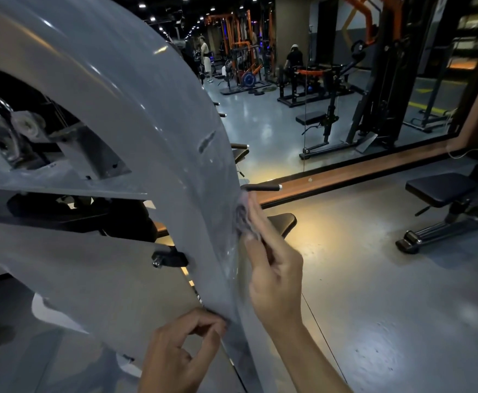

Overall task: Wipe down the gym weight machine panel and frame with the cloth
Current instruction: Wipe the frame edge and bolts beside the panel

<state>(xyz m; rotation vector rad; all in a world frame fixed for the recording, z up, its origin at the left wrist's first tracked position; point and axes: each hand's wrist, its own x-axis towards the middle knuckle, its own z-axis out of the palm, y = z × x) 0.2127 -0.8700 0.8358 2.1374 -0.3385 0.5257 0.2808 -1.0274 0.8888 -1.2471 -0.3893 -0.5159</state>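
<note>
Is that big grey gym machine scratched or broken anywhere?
Yes. The curved grey panel has a dark gouge near its right edge, above where the right hand presses the cloth. Pale scuffs sit just below the gouge. The left hand holds the panel's lower edge. Nothing else looks broken.

The right hand [274,275] holds a crumpled cloth [245,218] pressed against the outer edge of the curved grey panel [135,89] of the weight machine. The left hand [178,350] pinches the panel's lower edge with curled fingers [212,321]. A black padded bench [442,188] stands on the glossy grey floor [374,279], right of the panel.
</note>
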